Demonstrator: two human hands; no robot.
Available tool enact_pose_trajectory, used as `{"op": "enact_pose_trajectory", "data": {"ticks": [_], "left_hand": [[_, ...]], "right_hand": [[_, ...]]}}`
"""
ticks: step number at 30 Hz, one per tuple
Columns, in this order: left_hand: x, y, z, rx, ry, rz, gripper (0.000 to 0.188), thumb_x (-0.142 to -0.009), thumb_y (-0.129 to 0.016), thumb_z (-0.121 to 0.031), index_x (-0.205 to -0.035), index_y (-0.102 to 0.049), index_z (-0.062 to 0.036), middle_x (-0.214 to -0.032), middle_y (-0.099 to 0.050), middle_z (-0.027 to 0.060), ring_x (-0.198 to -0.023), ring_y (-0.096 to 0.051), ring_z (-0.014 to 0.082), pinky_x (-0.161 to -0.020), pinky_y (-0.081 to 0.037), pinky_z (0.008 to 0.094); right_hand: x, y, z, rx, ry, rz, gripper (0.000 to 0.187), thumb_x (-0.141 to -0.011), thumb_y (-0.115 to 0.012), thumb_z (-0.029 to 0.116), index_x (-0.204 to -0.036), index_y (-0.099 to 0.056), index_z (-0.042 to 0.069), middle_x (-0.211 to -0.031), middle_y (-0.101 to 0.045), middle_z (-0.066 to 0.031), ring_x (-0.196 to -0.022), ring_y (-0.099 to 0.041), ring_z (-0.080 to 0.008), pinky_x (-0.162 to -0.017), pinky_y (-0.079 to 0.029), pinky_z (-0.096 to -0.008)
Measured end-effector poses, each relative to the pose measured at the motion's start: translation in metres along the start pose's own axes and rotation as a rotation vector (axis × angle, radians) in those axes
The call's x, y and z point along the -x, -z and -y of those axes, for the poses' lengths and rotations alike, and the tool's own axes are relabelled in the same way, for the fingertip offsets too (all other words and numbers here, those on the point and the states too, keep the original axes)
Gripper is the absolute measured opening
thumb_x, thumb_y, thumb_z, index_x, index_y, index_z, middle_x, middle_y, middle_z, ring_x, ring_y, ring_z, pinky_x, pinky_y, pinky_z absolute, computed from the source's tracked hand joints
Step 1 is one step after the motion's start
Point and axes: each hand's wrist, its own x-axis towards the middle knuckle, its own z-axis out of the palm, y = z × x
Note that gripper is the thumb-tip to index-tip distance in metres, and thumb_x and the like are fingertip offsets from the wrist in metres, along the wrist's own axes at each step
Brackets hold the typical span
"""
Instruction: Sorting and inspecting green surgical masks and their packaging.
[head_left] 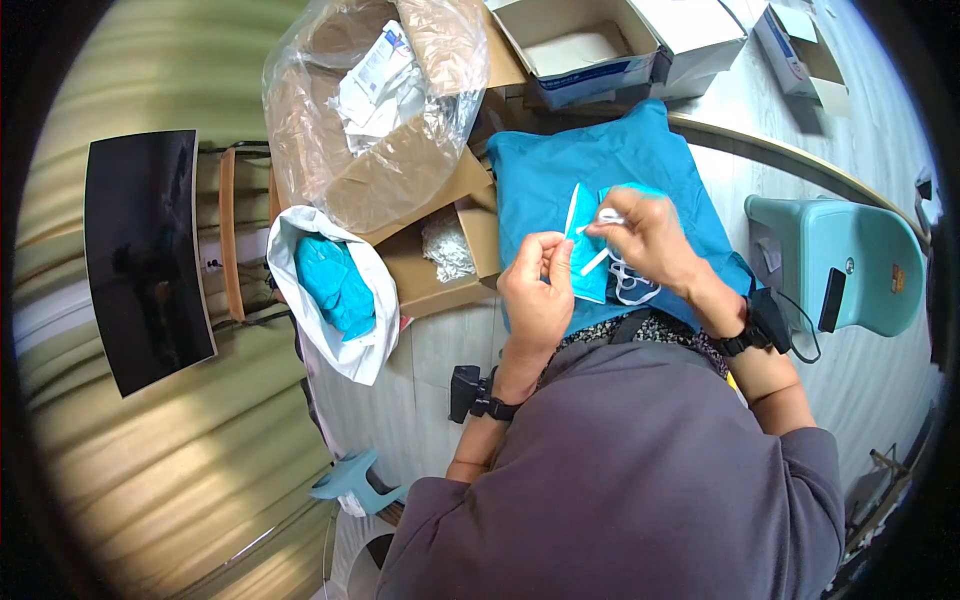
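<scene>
Over a blue cloth (540, 160) spread across my lap, both hands work close together. My left hand (540, 290) is closed, thumb and fingertips pinching the edge of a bright blue, flat folded piece (590, 212) with white strips along it. Just right of it, my right hand (645, 235) is also closed, its fingertips pinching a small white strip (608, 216) whose full shape is hidden by the fingers. Below the right hand lie white looped cords (632, 286) on the cloth.
At the left, a white bag (375, 350) holds blue folded pieces (335, 285). Behind it stands a cardboard box (440, 295) with a clear plastic liner (300, 110) and white packets (385, 75). An open carton (580, 80) sits ahead; a pale teal stool (870, 265) stands right.
</scene>
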Motion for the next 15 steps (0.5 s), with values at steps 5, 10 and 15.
{"op": "enact_pose_trajectory", "data": {"ticks": [5,10,15], "left_hand": [[0.006,-0.001,0.000,0.065,-0.028,-0.005,0.007,-0.092,-0.062,-0.004,-0.093,-0.058,0.0025,-0.075,-0.059,0.0010,-0.065,-0.052,0.0031,-0.057,-0.041,0.0185],[0.000,0.010,0.000,0.042,-0.050,-0.090,0.007,-0.092,-0.061,-0.003,-0.093,-0.057,0.0032,-0.075,-0.057,0.0010,-0.065,-0.051,0.0035,-0.058,-0.042,0.0186],[-0.008,0.005,0.001,0.021,0.012,-0.099,0.009,-0.094,-0.059,-0.005,-0.096,-0.055,0.0031,-0.077,-0.057,0.0012,-0.067,-0.052,0.0033,-0.059,-0.043,0.0188]], "right_hand": [[-0.004,0.020,-0.054,0.343,-0.132,-0.366,0.022,-0.081,-0.072,0.017,-0.077,-0.057,0.001,-0.059,-0.055,-0.0129,-0.050,-0.053,-0.0235,-0.048,-0.040,-0.0341],[-0.006,0.026,-0.013,0.198,-0.126,-0.228,0.020,-0.080,-0.073,0.018,-0.081,-0.061,0.002,-0.061,-0.056,-0.0120,-0.054,-0.053,-0.0162,-0.051,-0.041,-0.0303],[-0.001,0.008,0.019,0.020,-0.016,0.219,0.040,-0.068,-0.083,0.035,-0.090,-0.066,0.007,-0.075,-0.064,-0.0149,-0.068,-0.063,-0.0261,-0.061,-0.047,-0.0343]]}}
